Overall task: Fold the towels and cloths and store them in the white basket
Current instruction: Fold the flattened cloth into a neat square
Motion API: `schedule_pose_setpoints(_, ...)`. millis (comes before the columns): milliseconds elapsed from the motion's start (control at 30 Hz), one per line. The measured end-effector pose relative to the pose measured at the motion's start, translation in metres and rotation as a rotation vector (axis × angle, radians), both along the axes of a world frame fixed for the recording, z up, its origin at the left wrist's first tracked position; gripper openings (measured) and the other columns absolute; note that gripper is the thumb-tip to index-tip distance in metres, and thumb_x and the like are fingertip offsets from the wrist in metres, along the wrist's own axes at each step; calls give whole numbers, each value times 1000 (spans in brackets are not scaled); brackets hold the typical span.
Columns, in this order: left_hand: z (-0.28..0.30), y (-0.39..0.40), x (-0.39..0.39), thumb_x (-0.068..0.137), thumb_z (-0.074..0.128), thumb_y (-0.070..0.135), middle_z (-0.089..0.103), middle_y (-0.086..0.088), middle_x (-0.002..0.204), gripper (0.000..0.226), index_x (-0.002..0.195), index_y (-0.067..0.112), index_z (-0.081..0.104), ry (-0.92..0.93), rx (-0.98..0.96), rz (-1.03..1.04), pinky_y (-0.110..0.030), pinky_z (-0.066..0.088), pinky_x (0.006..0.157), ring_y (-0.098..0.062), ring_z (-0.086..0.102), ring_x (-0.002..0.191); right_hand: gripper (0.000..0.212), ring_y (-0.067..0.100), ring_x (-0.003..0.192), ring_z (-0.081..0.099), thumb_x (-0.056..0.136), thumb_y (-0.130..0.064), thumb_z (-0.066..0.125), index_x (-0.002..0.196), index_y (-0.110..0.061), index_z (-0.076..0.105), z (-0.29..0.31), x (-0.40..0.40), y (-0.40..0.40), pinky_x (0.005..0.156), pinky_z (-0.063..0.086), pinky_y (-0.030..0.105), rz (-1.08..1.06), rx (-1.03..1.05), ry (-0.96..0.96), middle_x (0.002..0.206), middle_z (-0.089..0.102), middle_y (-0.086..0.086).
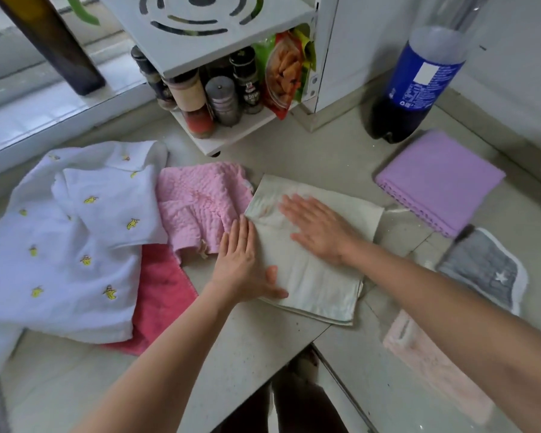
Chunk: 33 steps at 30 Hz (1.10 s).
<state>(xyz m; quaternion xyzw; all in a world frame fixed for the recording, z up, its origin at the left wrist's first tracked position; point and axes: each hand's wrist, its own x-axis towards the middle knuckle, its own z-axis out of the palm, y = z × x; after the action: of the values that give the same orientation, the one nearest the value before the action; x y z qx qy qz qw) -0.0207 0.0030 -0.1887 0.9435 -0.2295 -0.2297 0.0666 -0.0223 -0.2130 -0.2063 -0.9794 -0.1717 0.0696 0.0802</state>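
Mid-frame: I had both palms flat, fingers spread, on the folded cream cloth — left hand at its left edge, right hand on top. Counter beneath.

Soft, even daylight (perhaps from the left), faint shadows; wide-angle bending and blur at edges.

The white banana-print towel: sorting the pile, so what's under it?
Under the white banana-print towel, a dark pink cloth sticks out at its right edge. The covered remainder is hidden.
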Motion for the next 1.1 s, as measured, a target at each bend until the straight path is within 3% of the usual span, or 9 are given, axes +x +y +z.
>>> schedule_pose_setpoints(133, 1, 1, 1, 51, 64, 82, -35, -9, 151, 152, 144, 4, -28, 21, -15, -15, -35, -18, 114, -21, -35, 137, 68, 9, 144, -4, 91, -50, 5, 152, -20, 9, -12, 18, 25, 117, -5, 31, 119, -16, 73, 159, 3, -2)
schedule_pose_setpoints(200, 2, 1, 2, 51, 64, 83, -36, -7, 150, 152, 144, 5, -29, 32, -11, -9, -35, -19, 114, -19, -37, 134, 66, 12, 147, -2, 92, -50, 3, 152, -23, 5, -14, 36, 14, 118, -4, 32, -16, -32, 36, 159, 0, -4)
schedule_pose_setpoints(333, 7, -2, 2, 53, 62, 83, -30, -10, 154, 149, 145, 3, -24, 24, 71, -26, -41, -16, 116, -23, -29, 141, 58, 22, 146, 11, 101, -38, 30, 151, -13, 15, -6, 45, -26, 119, 2, 35, -425, -3, 7, 159, 13, 9)
schedule_pose_setpoints(467, 30, -19, 19, 72, 64, 66, 23, -12, 152, 100, 144, 9, 26, -116, 111, -80, -59, -1, 114, -28, 14, 143, 70, 31, 136, 31, 91, -46, 53, 146, -9, 29, 12, 8, -47, 116, 13, 37, -561, 93, 1, 149, 34, 15)
schedule_pose_setpoints(533, 40, -31, 44, 76, 67, 57, 35, -4, 146, 81, 140, 17, 36, -207, 22, -151, -54, 5, 116, -26, 23, 140, 94, 29, 137, 28, 76, -57, 65, 149, -14, 23, 23, -5, -45, 116, 14, 37, -571, 81, 97, 152, 30, 10)
schedule_pose_setpoints(667, 40, -61, 83, 71, 72, 57, 15, -8, 158, 111, 152, 15, 8, -159, 81, -491, -38, 3, 119, -28, 5, 147, 131, 29, 140, 21, 52, -68, 75, 151, -20, 5, 33, -15, -30, 118, 9, 40, -574, 34, 202, 153, 23, 9)
schedule_pose_setpoints(833, 36, -89, 112, 60, 75, 65, 12, -7, 158, 128, 152, 13, 3, -144, 190, -632, -39, 3, 116, -24, 7, 146, 138, 29, 140, 20, 45, -65, 81, 151, -19, 4, 39, -2, -40, 117, 9, 40, -627, -44, 236, 153, 21, 12)
schedule_pose_setpoints(1033, 39, -111, 129, 62, 77, 60, 26, -4, 151, 113, 149, 16, 18, -140, 222, -703, -40, 14, 113, -23, 22, 140, 135, 29, 133, 32, 40, -59, 87, 146, -14, 16, 48, 11, -45, 108, 28, 41, -645, -57, 346, 145, 32, 12)
schedule_pose_setpoints(1100, 38, -112, 131, 58, 79, 59, 34, -3, 147, 107, 144, 18, 28, -149, 199, -712, -39, 20, 111, -23, 31, 135, 118, 29, 126, 42, 46, -55, 87, 140, -11, 30, 51, 15, -45, 102, 34, 41, -675, -72, 376, 138, 43, 11)
